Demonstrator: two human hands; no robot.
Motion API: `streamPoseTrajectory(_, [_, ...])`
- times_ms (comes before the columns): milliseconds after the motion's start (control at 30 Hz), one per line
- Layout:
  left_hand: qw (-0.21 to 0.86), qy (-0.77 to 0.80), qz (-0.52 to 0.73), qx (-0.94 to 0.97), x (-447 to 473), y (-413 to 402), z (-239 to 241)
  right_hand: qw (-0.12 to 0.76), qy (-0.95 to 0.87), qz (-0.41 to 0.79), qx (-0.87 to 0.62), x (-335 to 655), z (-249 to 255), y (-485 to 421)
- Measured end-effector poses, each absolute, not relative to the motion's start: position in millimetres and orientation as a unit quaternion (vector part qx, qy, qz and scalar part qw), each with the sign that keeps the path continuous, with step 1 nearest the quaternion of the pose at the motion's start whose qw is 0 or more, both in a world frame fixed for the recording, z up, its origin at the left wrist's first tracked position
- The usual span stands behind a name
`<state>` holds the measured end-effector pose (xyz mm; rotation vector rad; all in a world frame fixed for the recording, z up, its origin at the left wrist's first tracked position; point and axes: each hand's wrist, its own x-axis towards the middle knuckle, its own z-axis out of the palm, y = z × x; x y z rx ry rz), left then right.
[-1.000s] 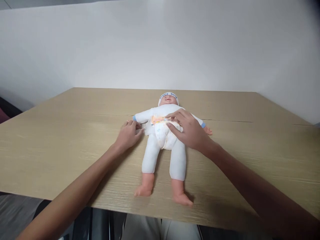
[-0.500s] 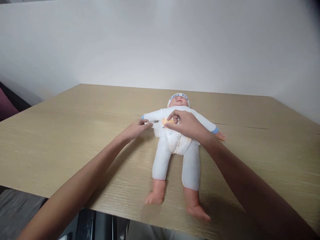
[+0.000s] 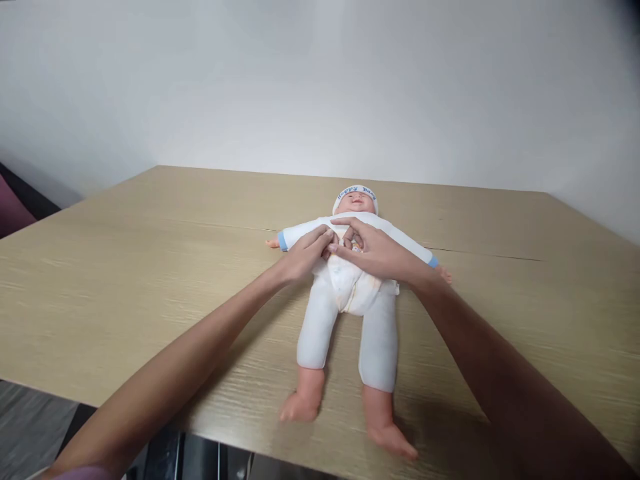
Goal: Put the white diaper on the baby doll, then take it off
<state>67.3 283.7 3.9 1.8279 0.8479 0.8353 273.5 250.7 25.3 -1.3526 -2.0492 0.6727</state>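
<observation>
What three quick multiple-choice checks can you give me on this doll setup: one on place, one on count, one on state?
1. Where do the two hands meet?
A. at the doll's feet
B. at the doll's waist, on the diaper's top edge
C. on the bare table beside it

2. How many bare doll feet show?
A. none
B. one
C. two

3. How does the doll lie?
A. face up on its back
B. face down
C. propped sitting

Answers: 1 B, the left hand and right hand come together over the diaper at the waist of the doll. 2 C, both feet point toward the near edge of the table. 3 A, the face under the cap looks upward.
</observation>
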Motion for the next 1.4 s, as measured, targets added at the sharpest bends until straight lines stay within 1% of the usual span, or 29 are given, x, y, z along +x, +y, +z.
streamPoseTrajectory(133, [0.503, 0.333, 0.415, 0.681, 62.7, 288.2, -20.1, 0.301, -0.754, 0.269, -0.518, 275.3, 27.0, 248.5])
streamPoseTrajectory(233, [0.490, 0.332, 0.421, 0.688, 62.2, 290.1, -34.9, 0.305, -0.749, 0.272, -0.522, 275.9, 23.6, 250.0])
streamPoseTrajectory(333, [0.471, 0.338, 0.430, 0.692, 64.2, 290.5, -38.8, 0.320, -0.744, 0.241, -0.535, 273.5, 17.9, 254.8])
streamPoseTrajectory(400, [0.437, 0.370, 0.443, 0.690, 65.1, 286.7, -33.0, 0.342, -0.743, 0.201, -0.538, 269.9, 16.5, 255.6])
streamPoseTrajectory(500, [0.325, 0.440, 0.476, 0.689, 63.0, 266.0, -12.6, 0.402, -0.738, 0.117, -0.529, 262.3, 21.1, 240.3])
streamPoseTrajectory(533, [0.291, 0.447, 0.482, 0.695, 61.1, 254.2, -4.4, 0.425, -0.737, 0.086, -0.519, 259.6, 23.4, 228.6])
streamPoseTrajectory(600, [0.260, 0.422, 0.462, 0.735, 55.6, 225.4, 10.0, 0.454, -0.745, 0.045, -0.487, 255.5, 25.7, 195.9])
streamPoseTrajectory(667, [0.250, 0.380, 0.381, 0.805, 48.6, 195.3, 17.6, 0.439, -0.776, 0.065, -0.449, 254.6, 21.2, 157.0])
streamPoseTrajectory(767, [0.219, 0.340, 0.213, 0.889, 38.6, 163.4, 13.0, 0.360, -0.816, 0.147, -0.427, 262.9, -0.1, 109.6])
streamPoseTrajectory(833, [0.203, 0.348, 0.161, 0.901, 34.4, 156.1, 3.2, 0.332, -0.819, 0.167, -0.437, 273.9, -18.8, 95.5])
streamPoseTrajectory(967, [0.208, 0.415, 0.203, 0.862, 36.7, 165.5, -14.3, 0.324, -0.786, 0.129, -0.510, 292.8, -44.1, 100.7])
streamPoseTrajectory(1100, [0.168, 0.446, 0.224, 0.850, 50.9, 181.2, -22.1, 0.306, -0.750, 0.083, -0.580, 287.8, -46.6, 114.6])
streamPoseTrajectory(1167, [0.162, 0.448, 0.222, 0.850, 56.6, 186.0, -24.8, 0.297, -0.745, 0.065, -0.594, 280.1, -45.0, 118.8])
streamPoseTrajectory(1267, [0.178, 0.445, 0.226, 0.848, 58.6, 188.7, -28.4, 0.313, -0.735, 0.056, -0.599, 272.4, -44.9, 122.4])
streamPoseTrajectory(1400, [0.196, 0.407, 0.275, 0.848, 54.1, 188.8, -30.5, 0.328, -0.729, 0.054, -0.598, 271.2, -49.3, 123.1])
